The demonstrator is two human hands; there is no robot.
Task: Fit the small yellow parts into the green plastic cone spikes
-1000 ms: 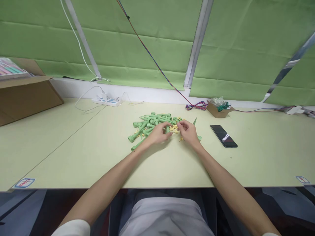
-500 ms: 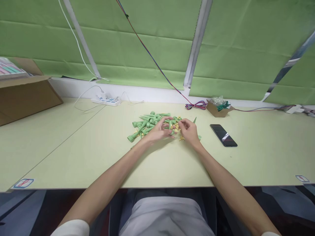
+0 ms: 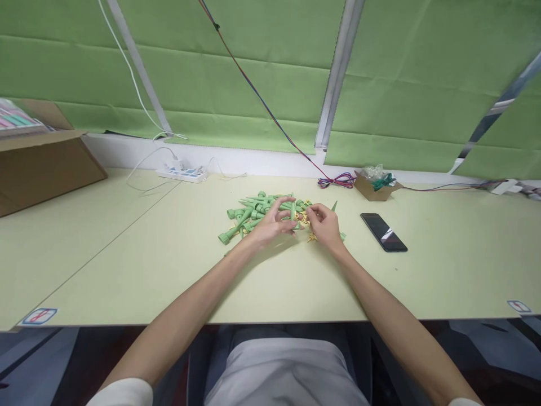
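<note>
A heap of green plastic spikes lies on the pale table, with small yellow pieces at its right side. Between the thumb and fingers of my left hand is a green spike, held roughly upright. Close to its right, my right hand has thumb and forefinger pinched together near the yellow pieces; whatever they hold is too small to name. Another green spike shows its tip behind my right hand.
A black phone lies to the right. Behind it are a small carton and coiled red-blue wire. A power strip stands back left, a large cardboard box at far left.
The green spike in my left hand stands more upright and reaches a little higher. My left fingers have shifted slightly; my right hand is nearly where it was.
</note>
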